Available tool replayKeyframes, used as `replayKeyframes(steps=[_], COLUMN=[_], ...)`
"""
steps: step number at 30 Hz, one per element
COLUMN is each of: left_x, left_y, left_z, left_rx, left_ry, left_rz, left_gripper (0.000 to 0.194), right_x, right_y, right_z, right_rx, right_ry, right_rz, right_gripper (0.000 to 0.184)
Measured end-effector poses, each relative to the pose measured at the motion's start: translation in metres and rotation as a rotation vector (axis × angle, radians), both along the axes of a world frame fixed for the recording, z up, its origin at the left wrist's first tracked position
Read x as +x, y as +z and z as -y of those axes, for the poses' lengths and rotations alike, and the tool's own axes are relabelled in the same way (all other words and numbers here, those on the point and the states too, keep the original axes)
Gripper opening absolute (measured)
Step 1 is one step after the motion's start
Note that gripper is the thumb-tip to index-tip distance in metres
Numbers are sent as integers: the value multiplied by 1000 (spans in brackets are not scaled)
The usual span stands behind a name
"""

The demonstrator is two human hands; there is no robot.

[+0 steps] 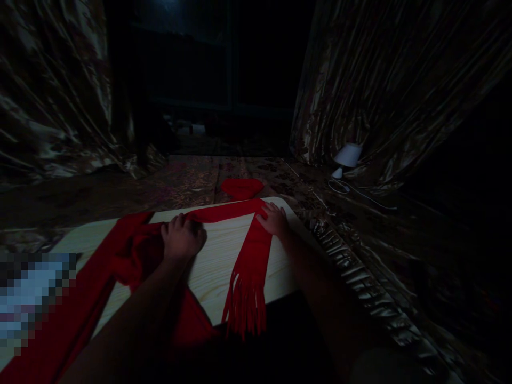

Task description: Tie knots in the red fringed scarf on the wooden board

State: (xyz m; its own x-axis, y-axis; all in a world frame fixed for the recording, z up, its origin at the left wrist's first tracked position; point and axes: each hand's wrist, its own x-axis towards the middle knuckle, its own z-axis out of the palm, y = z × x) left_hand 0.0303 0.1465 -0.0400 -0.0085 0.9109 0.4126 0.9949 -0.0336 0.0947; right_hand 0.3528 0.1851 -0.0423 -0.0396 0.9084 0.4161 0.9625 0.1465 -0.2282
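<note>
A long red scarf (252, 250) lies across a pale wood-grain table (216, 250), one fringed end hanging over the near edge. My right hand (274, 218) rests on the scarf at the table's far right corner, fingers spread and lying on the cloth. Farther left, my left hand (182, 240) has its fingers curled over the scarf beside a bunched part; its fingertips are partly hidden. From there, more red cloth runs down to the lower left.
Beyond the far table edge lies a red cloth bundle (242, 186) on the patterned floor covering (192, 178). A small white lamp (349, 154) with its cord stands at the right. Patterned curtains (56, 90) hang at both sides. The room is dark; a pixelated patch covers the lower left.
</note>
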Motion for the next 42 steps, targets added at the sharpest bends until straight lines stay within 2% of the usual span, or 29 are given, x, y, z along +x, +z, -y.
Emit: replayKeyframes(steps=[3, 9, 13, 18, 21, 23, 26, 27, 32, 38, 42], left_x=[1, 2, 3, 2, 0, -3, -11, -13, -19, -16, -9], left_y=[5, 8, 10, 25, 37, 42, 46, 47, 46, 49, 59], left_z=[7, 7, 6, -7, -18, -24, -30, -31, -37, -48, -60], left_rx=[7, -63, -137, -352, -421, -394, -233, -229, -531, -517, -463], left_ry=[16, 47, 20, 12, -40, -72, -84, -88, -140, -86, -131], left_rz=[-23, -23, -15, -39, -108, -117, -83, -83, -150, -154, -96], left_gripper=[45, 47, 50, 51, 52, 51, 48, 48, 39, 42, 46], right_x=[-2, 1, 1, 0, 1, 1, 1, 1, 1, 2, 2], right_y=[-3, -6, -7, -8, -7, -7, -6, -6, -7, -9, -10], right_z=[-3, -4, -3, -2, -2, -2, -2, -2, -2, -3, -4], right_rx=[-98, -83, -80, -67, -70, -71, -71, -69, -59, -51, -37], right_ry=[-14, -39, -38, -39, -38, -38, -38, -39, -38, -29, -27], right_rz=[-10, -6, 6, 23, 28, 29, 30, 28, 9, 8, 9], right_gripper=[47, 46, 46, 46, 46, 47, 45, 45, 46, 46, 45])
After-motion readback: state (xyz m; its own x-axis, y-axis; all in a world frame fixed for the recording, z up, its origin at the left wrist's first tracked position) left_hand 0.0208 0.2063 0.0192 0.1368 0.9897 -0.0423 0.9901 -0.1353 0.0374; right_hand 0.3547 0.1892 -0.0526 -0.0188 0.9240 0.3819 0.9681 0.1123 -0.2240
